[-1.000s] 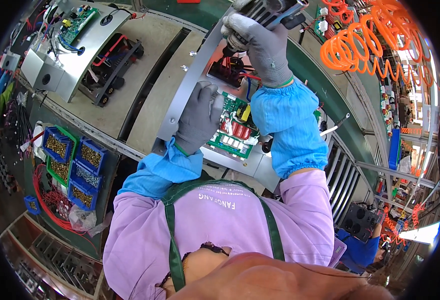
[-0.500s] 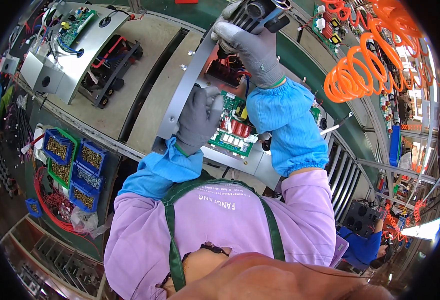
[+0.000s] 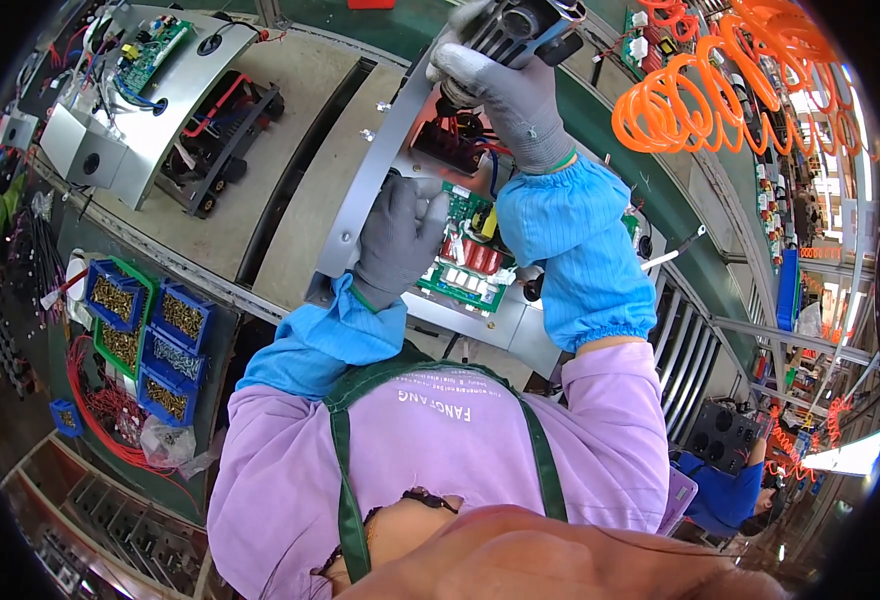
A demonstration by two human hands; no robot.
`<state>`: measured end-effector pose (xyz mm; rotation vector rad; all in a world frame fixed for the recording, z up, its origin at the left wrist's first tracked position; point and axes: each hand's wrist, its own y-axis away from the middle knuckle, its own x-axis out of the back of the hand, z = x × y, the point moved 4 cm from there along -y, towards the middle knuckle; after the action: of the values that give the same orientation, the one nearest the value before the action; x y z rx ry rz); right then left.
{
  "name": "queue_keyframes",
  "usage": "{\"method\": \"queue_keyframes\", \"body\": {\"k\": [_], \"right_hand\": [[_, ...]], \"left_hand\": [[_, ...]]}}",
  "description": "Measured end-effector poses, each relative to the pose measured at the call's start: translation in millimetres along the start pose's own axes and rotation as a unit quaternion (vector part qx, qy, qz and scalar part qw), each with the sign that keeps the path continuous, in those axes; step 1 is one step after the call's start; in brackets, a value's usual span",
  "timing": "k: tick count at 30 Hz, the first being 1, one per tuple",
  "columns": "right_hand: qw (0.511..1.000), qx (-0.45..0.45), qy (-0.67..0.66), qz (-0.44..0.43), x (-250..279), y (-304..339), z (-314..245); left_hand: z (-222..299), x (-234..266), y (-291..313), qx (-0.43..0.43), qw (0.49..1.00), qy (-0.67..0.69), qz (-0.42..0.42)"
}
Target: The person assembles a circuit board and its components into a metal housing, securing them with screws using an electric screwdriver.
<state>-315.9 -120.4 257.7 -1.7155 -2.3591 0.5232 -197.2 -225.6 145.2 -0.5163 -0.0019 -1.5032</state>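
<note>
My right hand (image 3: 518, 108), in a grey glove with a pale-coated palm, wraps round a black and grey power tool (image 3: 520, 28) with slots in its body. It holds the tool over the far end of a sheet-metal chassis (image 3: 352, 215); the tool's tip is hidden. My left hand (image 3: 396, 242), also gloved, is closed with curled fingers just inside the chassis's left wall. What those fingers hold, if anything, is hidden. Beside them a green circuit board (image 3: 457, 285) carries red and white parts. Farther in sits a dark transformer-like block (image 3: 447, 146) with red and blue wires.
Another part-built chassis (image 3: 190, 95) stands on the bench at the left. Blue bins (image 3: 182, 318) of brass-coloured and silver screws sit at the near left, beside red wires (image 3: 88, 400). An orange coiled hose (image 3: 660, 105) hangs at the right. A co-worker in blue (image 3: 715, 495) is at lower right.
The orange coiled hose has swung to the left and slightly up. My right hand and the tool have shifted very slightly; my left hand stays at the same spot.
</note>
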Motion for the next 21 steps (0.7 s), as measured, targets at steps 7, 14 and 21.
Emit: {"method": "queue_keyframes", "body": {"k": [7,14,21], "right_hand": [[0.999,-0.021,-0.031,0.021,1.5,-0.2,-0.2],[1.000,-0.018,-0.002,0.011,-0.8,1.7,-5.0],[0.984,0.014,0.007,0.178,3.0,-4.9,-60.8]], "left_hand": [[-1.2,-0.5,1.0,-0.019,1.000,-0.003,0.022],[-0.4,-1.0,1.9,0.002,1.000,-0.002,-0.009],[-6.8,-1.5,2.2,0.009,1.000,0.005,-0.005]]}}
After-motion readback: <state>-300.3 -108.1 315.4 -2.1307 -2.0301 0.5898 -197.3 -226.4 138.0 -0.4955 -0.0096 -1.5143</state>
